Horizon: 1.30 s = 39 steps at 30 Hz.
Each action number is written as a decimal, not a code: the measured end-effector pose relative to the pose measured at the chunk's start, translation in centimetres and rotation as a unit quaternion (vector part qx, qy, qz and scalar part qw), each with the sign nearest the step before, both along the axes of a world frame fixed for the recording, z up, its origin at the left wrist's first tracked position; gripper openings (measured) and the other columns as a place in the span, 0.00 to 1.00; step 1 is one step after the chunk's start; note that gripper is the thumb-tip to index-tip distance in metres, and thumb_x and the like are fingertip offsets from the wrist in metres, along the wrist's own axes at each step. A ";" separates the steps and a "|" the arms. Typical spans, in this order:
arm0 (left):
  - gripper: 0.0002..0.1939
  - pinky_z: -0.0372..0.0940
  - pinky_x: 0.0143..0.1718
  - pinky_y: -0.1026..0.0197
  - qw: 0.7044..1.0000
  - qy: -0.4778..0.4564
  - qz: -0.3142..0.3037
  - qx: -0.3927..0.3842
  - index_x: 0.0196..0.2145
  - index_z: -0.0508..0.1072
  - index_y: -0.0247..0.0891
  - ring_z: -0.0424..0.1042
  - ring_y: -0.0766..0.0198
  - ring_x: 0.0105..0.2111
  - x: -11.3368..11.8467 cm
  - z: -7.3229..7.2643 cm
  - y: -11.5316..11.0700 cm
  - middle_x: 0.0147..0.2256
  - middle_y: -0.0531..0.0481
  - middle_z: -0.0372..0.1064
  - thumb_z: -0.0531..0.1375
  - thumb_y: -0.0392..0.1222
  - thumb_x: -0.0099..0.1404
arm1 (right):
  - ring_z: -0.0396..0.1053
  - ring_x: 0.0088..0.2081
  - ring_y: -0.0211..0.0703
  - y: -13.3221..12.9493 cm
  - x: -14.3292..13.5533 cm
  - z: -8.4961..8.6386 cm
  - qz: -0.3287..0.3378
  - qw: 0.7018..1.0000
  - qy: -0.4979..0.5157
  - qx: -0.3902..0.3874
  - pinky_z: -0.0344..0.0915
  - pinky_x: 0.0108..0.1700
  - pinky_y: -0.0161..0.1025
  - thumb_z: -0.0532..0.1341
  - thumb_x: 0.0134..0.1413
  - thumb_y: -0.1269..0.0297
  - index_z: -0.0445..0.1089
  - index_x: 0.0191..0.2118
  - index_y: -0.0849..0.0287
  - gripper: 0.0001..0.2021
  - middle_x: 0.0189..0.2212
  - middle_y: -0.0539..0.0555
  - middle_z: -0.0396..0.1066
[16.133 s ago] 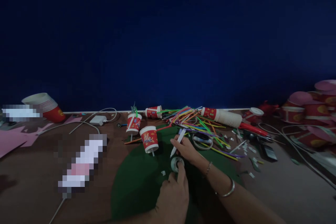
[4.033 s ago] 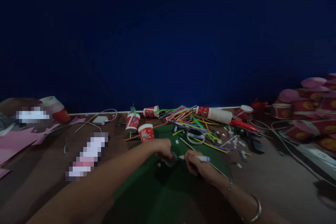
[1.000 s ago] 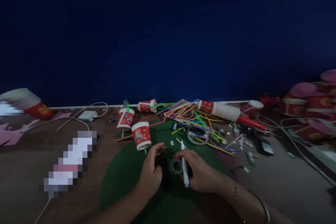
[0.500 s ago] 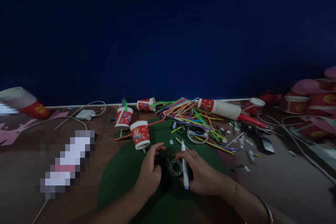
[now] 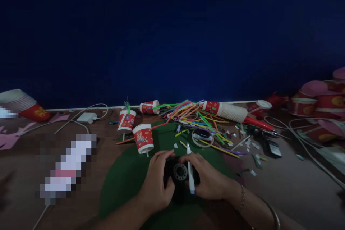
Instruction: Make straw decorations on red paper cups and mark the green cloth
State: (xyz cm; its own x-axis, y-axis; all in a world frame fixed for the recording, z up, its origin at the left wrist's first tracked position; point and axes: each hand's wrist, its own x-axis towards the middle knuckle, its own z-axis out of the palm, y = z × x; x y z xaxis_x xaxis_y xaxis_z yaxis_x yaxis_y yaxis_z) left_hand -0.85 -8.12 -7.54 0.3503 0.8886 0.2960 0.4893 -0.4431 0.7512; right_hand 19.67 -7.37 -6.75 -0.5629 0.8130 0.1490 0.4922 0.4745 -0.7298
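the fingers of the left hand (image 5: 157, 181) curl round the near left side of a small dark piece (image 5: 172, 169), thumb pressed in toward a ridged round ring (image 5: 180, 172) that sits on it. the right hand (image 5: 208, 181) closes in from the other side, fingertips touching the dark piece, and it pins a white marker (image 5: 190, 170) between the fingers, tip pointing away toward the wall. both hands are closed in a grip, the ring between them. whether the ring is a tape roll or a small wheel is too dim to tell

all this rests over a round green sheet (image 5: 126, 179) spread on the brown floor (image 5: 283, 187). just beyond the left hand stands a red paper cup (image 5: 143, 138) upside down with a stick through it, and a second cup (image 5: 126, 121) like it stands further back with a green straw poking out. beyond the right hand lie a white hoop (image 5: 202, 138) and a loose heap of coloured straws (image 5: 194, 116), with a sleeve of stacked cups (image 5: 228, 110) lying on its side near the wall

as a judgement: two cups look already fitted with sticks, so some pieces are made; the ring and dark piece are only being lined up in the hands, with no drawn mark visible on them, and plenty of unused straws and cups remain
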 end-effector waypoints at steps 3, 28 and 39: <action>0.36 0.56 0.55 0.44 0.998 0.057 -0.005 0.017 0.57 0.55 0.40 0.57 0.50 0.54 0.2 0.5 -0.2 0.52 0.41 0.59 0.58 0.30 0.49 | 0.64 0.46 0.47 0.1 0.2 -0.1 -0.020 0.998 0.059 -0.028 0.61 0.49 0.43 0.61 0.41 0.72 0.57 0.49 0.56 0.25 0.44 0.56 0.65; 0.35 0.49 0.56 0.42 0.995 0.091 0.004 0.031 0.58 0.52 0.40 0.61 0.50 0.51 0.3 0.5 0.1 0.46 0.45 0.67 0.60 0.36 0.54 | 0.70 0.41 0.42 1.6 0.3 -2.5 -0.153 0.965 0.196 -0.078 0.66 0.45 0.41 0.53 0.49 0.76 0.57 0.41 0.56 0.13 0.38 0.54 0.70; 0.35 0.54 0.53 0.40 0.992 0.123 -0.007 0.010 0.57 0.55 0.41 0.61 0.48 0.50 0.5 0.5 0.1 0.45 0.44 0.68 0.62 0.37 0.52 | 0.70 0.41 0.42 1.7 0.3 -2.5 -0.156 0.968 0.181 -0.076 0.66 0.45 0.42 0.53 0.49 0.76 0.58 0.40 0.56 0.12 0.37 0.54 0.70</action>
